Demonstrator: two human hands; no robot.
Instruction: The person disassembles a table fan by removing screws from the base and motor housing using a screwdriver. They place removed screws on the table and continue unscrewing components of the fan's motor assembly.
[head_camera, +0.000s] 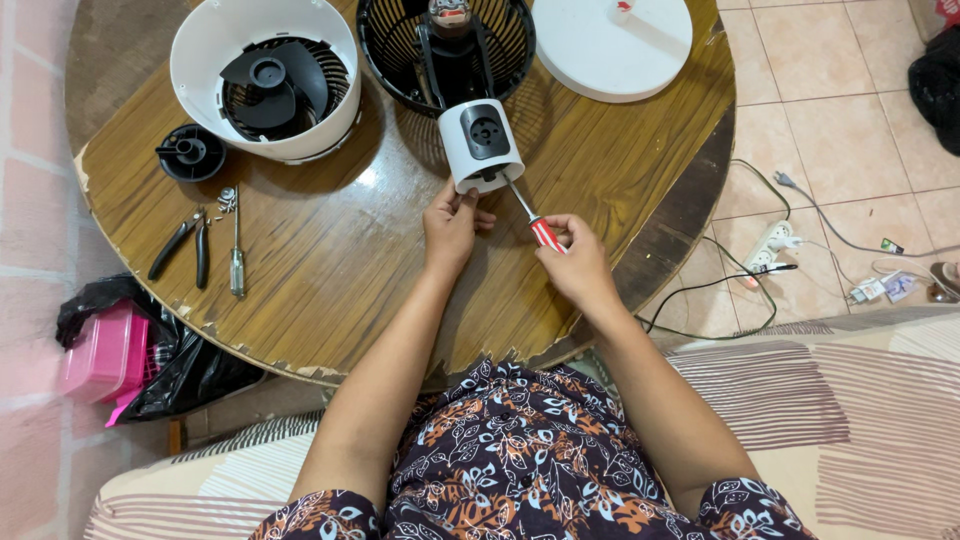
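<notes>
A single head-worn camera looks steeply down from above the seated person, close over the lap, facing away from the body across a round wooden table (330, 250). The near edge shows the patterned clothing, the far edge cuts off the table's back. Tiled floor shows at right, probably a wall or paving at left.

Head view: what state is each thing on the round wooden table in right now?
White cylindrical motor housing: lying tilted, steadied by left hand.
Red-handled screwdriver: in right hand, tip at housing's underside.
White round fan shell: open, black blade inside.
Black wire grille: detached.
Black-handled pliers: lying unused.
</notes>
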